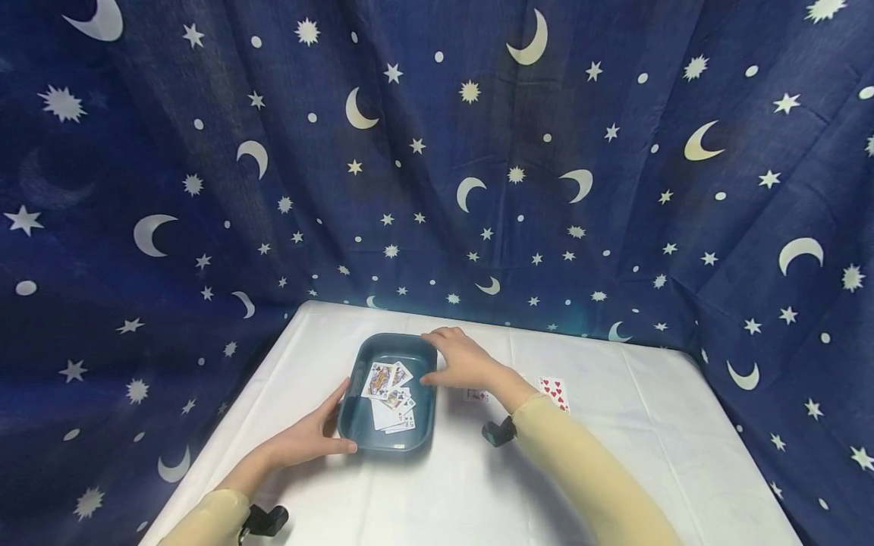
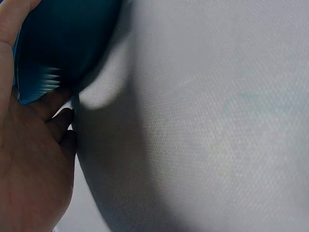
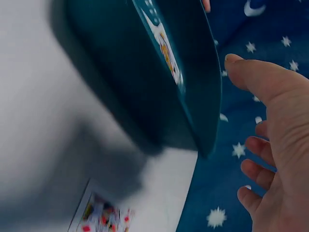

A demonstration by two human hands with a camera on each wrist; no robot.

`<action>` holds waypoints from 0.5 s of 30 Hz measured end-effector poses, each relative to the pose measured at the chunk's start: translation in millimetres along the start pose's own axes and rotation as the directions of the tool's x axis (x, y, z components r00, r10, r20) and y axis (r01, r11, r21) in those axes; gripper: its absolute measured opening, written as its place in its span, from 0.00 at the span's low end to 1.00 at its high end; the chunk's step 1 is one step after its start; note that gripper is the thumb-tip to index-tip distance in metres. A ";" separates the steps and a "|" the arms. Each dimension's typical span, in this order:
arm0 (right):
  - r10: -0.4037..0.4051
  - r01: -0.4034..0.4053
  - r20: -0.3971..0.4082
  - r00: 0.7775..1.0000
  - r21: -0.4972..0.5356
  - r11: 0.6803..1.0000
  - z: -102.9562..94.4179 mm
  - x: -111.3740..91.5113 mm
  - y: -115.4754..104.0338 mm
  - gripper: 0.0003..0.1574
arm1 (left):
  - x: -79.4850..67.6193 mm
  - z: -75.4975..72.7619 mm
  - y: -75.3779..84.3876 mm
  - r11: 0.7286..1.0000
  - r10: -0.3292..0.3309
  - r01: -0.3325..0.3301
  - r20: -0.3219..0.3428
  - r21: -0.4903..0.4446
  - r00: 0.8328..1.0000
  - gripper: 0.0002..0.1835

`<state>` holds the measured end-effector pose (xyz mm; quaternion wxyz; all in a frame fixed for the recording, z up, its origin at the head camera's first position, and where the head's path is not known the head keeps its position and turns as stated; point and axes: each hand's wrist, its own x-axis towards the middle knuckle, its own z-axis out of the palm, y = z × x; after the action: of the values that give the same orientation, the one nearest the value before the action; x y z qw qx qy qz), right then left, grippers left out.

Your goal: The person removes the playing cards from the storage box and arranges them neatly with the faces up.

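A dark teal rectangular tray (image 1: 425,425) holds several playing cards (image 1: 380,381), face cards among them, overlapping face up on its bottom. My left hand (image 1: 307,436) grips the near left corner, thumb along the near side. In the left wrist view, fingers of that hand (image 2: 34,159) reach around the tray (image 2: 72,38). At the far right corner is my right hand (image 1: 464,360), thumb and fingers spread beside the rim. The right wrist view has this hand (image 3: 285,121) loosely bent, with a gap between thumb and tray (image 3: 120,72).
To the right of the tray, a face card (image 1: 476,395) lies partly behind my right wrist. Farther right is a hearts card (image 1: 554,393), its lower part close to the sleeve. A white cloth covers the table (image 1: 614,432). Behind it hangs a blue curtain (image 1: 437,152) with moons and stars.
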<state>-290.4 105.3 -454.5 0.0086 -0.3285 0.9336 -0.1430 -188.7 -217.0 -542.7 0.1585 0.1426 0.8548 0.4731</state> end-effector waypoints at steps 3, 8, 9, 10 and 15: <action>-0.017 0.018 0.027 0.999 -0.035 0.999 7.0 10.8 -15.0 0.59 | -0.4 -0.4 -1.8 1.000 0.002 -0.002 0.001 0.009 1.000 0.61; -0.031 0.037 0.072 0.997 -0.077 0.996 24.3 25.2 -33.9 0.55 | -1.2 -0.6 -1.7 1.000 0.003 -0.003 0.012 -0.004 1.000 0.61; -0.031 0.038 0.080 0.996 -0.084 0.996 27.7 27.9 -36.8 0.55 | -1.2 -0.7 -1.7 1.000 0.005 -0.005 0.015 -0.011 1.000 0.61; -0.030 0.038 0.086 0.996 -0.100 0.994 31.0 30.5 -39.3 0.55 | -1.4 -0.8 -1.5 1.000 0.006 -0.005 0.018 -0.012 1.000 0.61; 0.019 -0.001 0.126 0.992 -0.137 0.991 42.5 42.3 -49.5 0.56 | -0.8 -1.5 -1.1 1.000 0.002 -0.002 0.019 -0.018 1.000 0.60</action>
<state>-288.7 31.3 -478.4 0.0462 -0.3321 0.9403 -0.0577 -188.7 -218.9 -542.8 0.1673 0.1465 0.8490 0.4794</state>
